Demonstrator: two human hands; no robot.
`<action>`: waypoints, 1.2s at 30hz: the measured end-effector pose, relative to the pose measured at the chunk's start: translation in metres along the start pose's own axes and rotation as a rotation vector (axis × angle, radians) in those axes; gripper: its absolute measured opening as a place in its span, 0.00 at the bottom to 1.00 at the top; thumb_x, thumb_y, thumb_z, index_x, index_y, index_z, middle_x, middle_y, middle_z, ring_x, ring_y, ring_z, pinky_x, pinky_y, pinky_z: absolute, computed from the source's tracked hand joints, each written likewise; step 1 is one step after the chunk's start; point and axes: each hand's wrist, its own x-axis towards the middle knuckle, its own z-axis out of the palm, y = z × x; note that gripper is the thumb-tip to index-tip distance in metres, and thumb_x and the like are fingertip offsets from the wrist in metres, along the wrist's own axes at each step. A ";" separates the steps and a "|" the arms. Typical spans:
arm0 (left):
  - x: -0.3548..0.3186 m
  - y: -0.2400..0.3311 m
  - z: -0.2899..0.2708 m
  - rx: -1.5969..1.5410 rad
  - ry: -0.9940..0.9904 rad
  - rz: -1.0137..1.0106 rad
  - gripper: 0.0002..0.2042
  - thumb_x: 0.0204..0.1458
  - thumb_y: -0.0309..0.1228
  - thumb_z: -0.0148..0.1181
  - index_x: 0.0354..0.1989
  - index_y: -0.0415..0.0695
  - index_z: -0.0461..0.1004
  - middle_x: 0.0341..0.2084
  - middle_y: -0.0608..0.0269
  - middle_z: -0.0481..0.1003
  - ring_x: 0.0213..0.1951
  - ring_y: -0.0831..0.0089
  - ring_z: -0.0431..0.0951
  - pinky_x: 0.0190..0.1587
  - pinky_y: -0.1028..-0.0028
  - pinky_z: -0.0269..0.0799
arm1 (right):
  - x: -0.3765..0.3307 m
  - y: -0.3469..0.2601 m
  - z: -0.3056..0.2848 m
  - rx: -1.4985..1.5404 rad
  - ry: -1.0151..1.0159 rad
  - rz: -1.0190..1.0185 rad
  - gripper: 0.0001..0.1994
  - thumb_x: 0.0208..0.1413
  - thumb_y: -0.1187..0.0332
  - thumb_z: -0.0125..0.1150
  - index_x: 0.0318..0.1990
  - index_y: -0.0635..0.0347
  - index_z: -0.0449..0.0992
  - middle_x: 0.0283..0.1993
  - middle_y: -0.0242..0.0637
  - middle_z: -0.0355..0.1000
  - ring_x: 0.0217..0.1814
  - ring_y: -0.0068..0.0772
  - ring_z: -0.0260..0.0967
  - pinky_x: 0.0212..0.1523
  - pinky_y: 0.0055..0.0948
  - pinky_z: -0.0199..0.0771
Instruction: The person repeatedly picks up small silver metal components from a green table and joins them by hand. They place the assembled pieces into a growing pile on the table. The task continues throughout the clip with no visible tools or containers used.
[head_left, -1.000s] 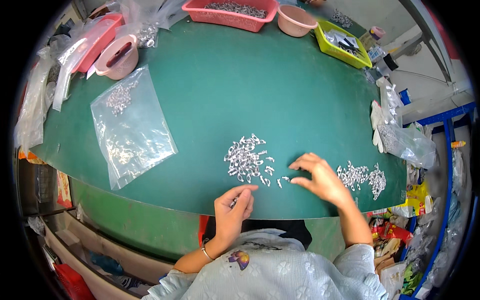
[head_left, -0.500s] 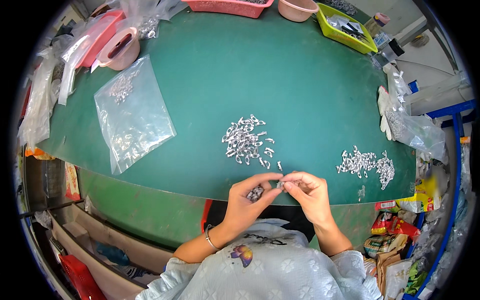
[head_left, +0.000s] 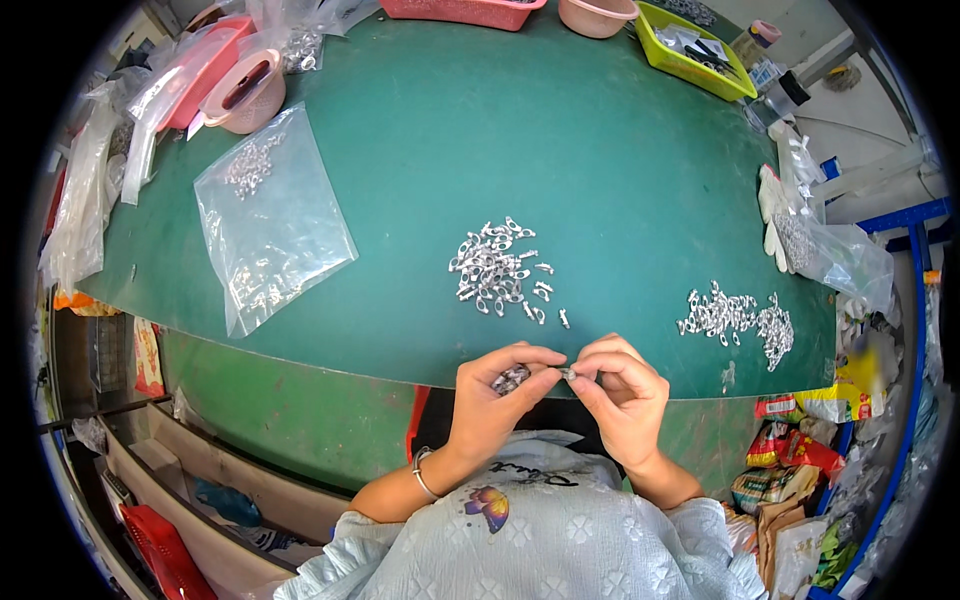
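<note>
My left hand [head_left: 497, 395] curls round several small silver metal parts [head_left: 511, 379] in its palm. Its thumb and forefinger meet the fingertips of my right hand [head_left: 620, 398] at a single small metal part [head_left: 568, 373], which both hands pinch just over the table's near edge. The part's exact shape is mostly covered by the fingers. Beyond my hands lies a pile of silver metal pieces with oval loops [head_left: 488, 268], a few strays at its right side. To the right, a second pile of similar pieces [head_left: 722, 313] is spread near the edge.
A clear plastic bag [head_left: 275, 235] with small parts lies flat at left on the green table [head_left: 400, 130]. Pink bowls [head_left: 247, 95], a pink tray [head_left: 465, 10] and a yellow-green basket [head_left: 695, 55] stand at the back. White gloves [head_left: 772, 215] hang over the right edge.
My right hand has turned slightly, its fingers more raised and bent around the small part. Both hands stay together at the table edge; the whole view has shifted a little.
</note>
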 end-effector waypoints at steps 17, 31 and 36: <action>0.000 0.004 0.002 0.117 -0.081 0.083 0.07 0.44 0.17 0.58 0.33 0.35 0.74 0.21 0.69 0.69 0.24 0.85 0.63 0.27 0.84 0.58 | -0.003 -0.005 0.000 0.091 0.042 0.054 0.06 0.45 0.87 0.55 0.32 0.72 0.71 0.34 0.42 0.68 0.35 0.27 0.64 0.36 0.23 0.65; 0.002 -0.019 -0.012 0.003 0.146 -0.069 0.06 0.49 0.23 0.56 0.35 0.35 0.74 0.14 0.76 0.62 0.15 0.90 0.54 0.16 0.86 0.44 | 0.016 0.020 -0.074 -1.177 0.235 -0.207 0.08 0.43 0.75 0.60 0.33 0.62 0.73 0.36 0.40 0.69 0.40 0.41 0.63 0.42 0.35 0.61; 0.002 -0.018 -0.010 0.043 0.143 -0.075 0.06 0.49 0.23 0.56 0.35 0.36 0.74 0.15 0.76 0.63 0.16 0.91 0.55 0.16 0.86 0.44 | 0.023 0.045 -0.014 -1.030 -0.058 -0.176 0.11 0.41 0.75 0.63 0.35 0.63 0.73 0.35 0.39 0.69 0.37 0.37 0.64 0.38 0.29 0.63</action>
